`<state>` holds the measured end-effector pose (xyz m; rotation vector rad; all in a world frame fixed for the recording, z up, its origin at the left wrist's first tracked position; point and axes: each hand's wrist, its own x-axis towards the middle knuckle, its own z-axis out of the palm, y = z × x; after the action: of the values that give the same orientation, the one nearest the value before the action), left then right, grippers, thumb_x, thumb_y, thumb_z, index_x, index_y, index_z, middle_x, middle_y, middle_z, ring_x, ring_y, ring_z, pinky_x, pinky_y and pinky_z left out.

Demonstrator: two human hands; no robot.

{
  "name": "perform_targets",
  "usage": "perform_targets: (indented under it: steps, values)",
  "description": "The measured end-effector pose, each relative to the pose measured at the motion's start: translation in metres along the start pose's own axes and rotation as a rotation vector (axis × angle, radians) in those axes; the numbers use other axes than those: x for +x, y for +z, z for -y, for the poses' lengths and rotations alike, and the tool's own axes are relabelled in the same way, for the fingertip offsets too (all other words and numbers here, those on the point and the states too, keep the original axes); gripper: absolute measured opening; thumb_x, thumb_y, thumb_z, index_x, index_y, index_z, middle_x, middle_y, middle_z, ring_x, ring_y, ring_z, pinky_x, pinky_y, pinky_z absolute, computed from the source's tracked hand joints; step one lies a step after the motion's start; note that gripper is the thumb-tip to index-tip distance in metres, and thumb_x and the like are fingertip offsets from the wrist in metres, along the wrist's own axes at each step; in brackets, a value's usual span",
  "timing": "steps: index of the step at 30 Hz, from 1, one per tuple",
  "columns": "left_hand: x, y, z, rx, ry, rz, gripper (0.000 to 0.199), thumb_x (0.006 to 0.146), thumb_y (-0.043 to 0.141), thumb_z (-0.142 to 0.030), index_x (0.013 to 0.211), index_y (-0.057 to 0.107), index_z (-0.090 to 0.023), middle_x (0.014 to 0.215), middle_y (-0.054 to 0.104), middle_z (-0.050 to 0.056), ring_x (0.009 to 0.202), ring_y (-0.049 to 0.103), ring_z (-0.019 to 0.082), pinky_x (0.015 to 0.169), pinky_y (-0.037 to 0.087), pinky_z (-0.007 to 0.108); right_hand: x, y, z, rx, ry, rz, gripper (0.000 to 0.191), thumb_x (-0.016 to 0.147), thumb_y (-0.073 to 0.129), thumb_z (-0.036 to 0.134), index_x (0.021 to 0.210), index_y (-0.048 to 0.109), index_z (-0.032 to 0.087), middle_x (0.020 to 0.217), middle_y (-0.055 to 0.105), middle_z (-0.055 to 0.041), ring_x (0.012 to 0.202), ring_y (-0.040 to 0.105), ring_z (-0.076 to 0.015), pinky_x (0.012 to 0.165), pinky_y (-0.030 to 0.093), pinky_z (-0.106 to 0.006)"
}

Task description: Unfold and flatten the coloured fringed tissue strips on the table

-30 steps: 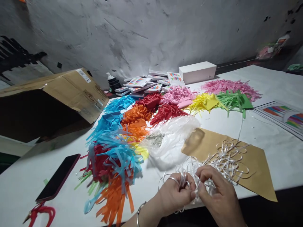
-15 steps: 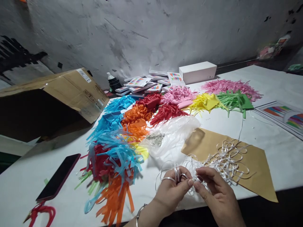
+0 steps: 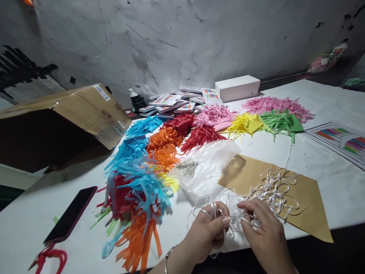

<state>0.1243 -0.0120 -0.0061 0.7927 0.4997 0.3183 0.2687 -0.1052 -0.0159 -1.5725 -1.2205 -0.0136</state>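
Note:
White ribbon lies in a loose tangle at the table's front, partly on a brown paper envelope. My left hand is closed on the ribbon, with loops round its fingers and the thumb pressed to the forefinger. Just to its right, my right hand has curled fingers pinching into the same tangle. Strands run between the two hands. Behind them lies a clear plastic bag with a greyish stringy bundle inside.
Tissue-paper tassels in blue, orange, red, pink, yellow and green cover the table's middle. A phone and a cardboard box are left. Flat packs and a white box stand behind.
My hands have drawn apart. The left has shifted slightly left; the right has turned further over the ribbon tangle, and more strands show between them.

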Motion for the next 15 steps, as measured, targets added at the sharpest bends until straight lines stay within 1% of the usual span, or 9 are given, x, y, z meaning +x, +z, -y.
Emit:
perform_targets:
  steps: [2, 3, 5, 7, 9, 11, 13, 15]
  values:
    - [0.0003, -0.0002, 0.0, 0.016, -0.006, 0.013, 0.045, 0.077, 0.084, -0.045, 0.08, 0.047, -0.02, 0.055, 0.045, -0.011, 0.036, 0.012, 0.0, 0.034, 0.009, 0.015, 0.0025, -0.0041, 0.0003, 0.014, -0.019, -0.023, 0.018, 0.088, 0.055, 0.015, 0.097, 0.066, 0.025, 0.088, 0.068, -0.002, 0.083, 0.066, -0.0175, 0.072, 0.055, -0.027]
    - [0.0006, -0.0002, 0.0, 0.026, 0.004, 0.007, 0.045, 0.077, 0.084, -0.047, 0.08, 0.048, -0.02, 0.055, 0.044, -0.012, 0.036, 0.013, 0.0, 0.035, 0.01, 0.015, 0.0022, -0.0055, 0.0005, 0.056, 0.002, -0.004, 0.018, 0.091, 0.055, 0.019, 0.105, 0.065, 0.025, 0.095, 0.068, -0.0036, 0.089, 0.067, -0.0182, 0.077, 0.056, -0.028]
    - [0.0013, 0.0002, 0.0001, 0.051, 0.033, -0.008, 0.046, 0.077, 0.085, -0.049, 0.08, 0.049, -0.02, 0.052, 0.04, -0.013, 0.036, 0.013, 0.0, 0.035, 0.011, 0.016, -0.0006, -0.006, 0.002, 0.155, 0.048, 0.071, 0.026, 0.094, 0.057, 0.024, 0.12, 0.059, 0.025, 0.105, 0.068, -0.0048, 0.097, 0.068, -0.0179, 0.084, 0.057, -0.028]
    - [0.0022, 0.0006, 0.0004, 0.076, 0.058, -0.009, 0.045, 0.077, 0.084, -0.049, 0.08, 0.05, -0.02, 0.048, 0.035, -0.014, 0.036, 0.014, 0.001, 0.035, 0.013, 0.016, -0.0041, -0.0036, 0.0046, 0.207, 0.064, 0.134, 0.031, 0.095, 0.06, 0.026, 0.126, 0.055, 0.027, 0.104, 0.068, -0.0022, 0.095, 0.069, -0.0151, 0.083, 0.057, -0.023]
    - [0.0028, 0.0009, 0.0009, 0.089, 0.07, -0.004, 0.046, 0.077, 0.084, -0.051, 0.08, 0.05, -0.02, 0.046, 0.033, -0.015, 0.035, 0.014, 0.001, 0.036, 0.014, 0.016, -0.0053, -0.0002, 0.0072, 0.197, 0.044, 0.169, 0.028, 0.095, 0.06, 0.023, 0.122, 0.056, 0.028, 0.096, 0.068, 0.0011, 0.088, 0.069, -0.0124, 0.076, 0.056, -0.019]
    - [0.0028, 0.0009, 0.0012, 0.087, 0.067, -0.001, 0.047, 0.076, 0.085, -0.051, 0.079, 0.05, -0.02, 0.048, 0.034, -0.014, 0.036, 0.015, 0.001, 0.035, 0.014, 0.016, -0.0033, 0.0022, 0.0082, 0.129, -0.017, 0.126, 0.022, 0.095, 0.058, 0.019, 0.115, 0.059, 0.028, 0.09, 0.067, 0.0023, 0.081, 0.068, -0.0118, 0.072, 0.054, -0.02]
    - [0.0023, 0.0004, 0.0011, 0.073, 0.04, 0.01, 0.047, 0.075, 0.086, -0.051, 0.078, 0.05, -0.019, 0.05, 0.036, -0.013, 0.036, 0.015, 0.001, 0.035, 0.013, 0.016, 0.0006, 0.0024, 0.0072, 0.022, -0.101, 0.023, 0.021, 0.092, 0.056, 0.014, 0.11, 0.061, 0.026, 0.084, 0.065, 0.0022, 0.078, 0.065, -0.0128, 0.075, 0.052, -0.023]
    - [0.0015, -0.0008, 0.0008, 0.052, 0.013, 0.027, 0.048, 0.075, 0.086, -0.05, 0.077, 0.049, -0.019, 0.052, 0.037, -0.013, 0.036, 0.015, 0.0, 0.035, 0.012, 0.016, 0.0041, 0.0008, 0.0047, -0.065, -0.14, -0.065, 0.022, 0.091, 0.055, 0.012, 0.108, 0.062, 0.024, 0.084, 0.065, 0.001, 0.078, 0.063, -0.0144, 0.077, 0.051, -0.026]
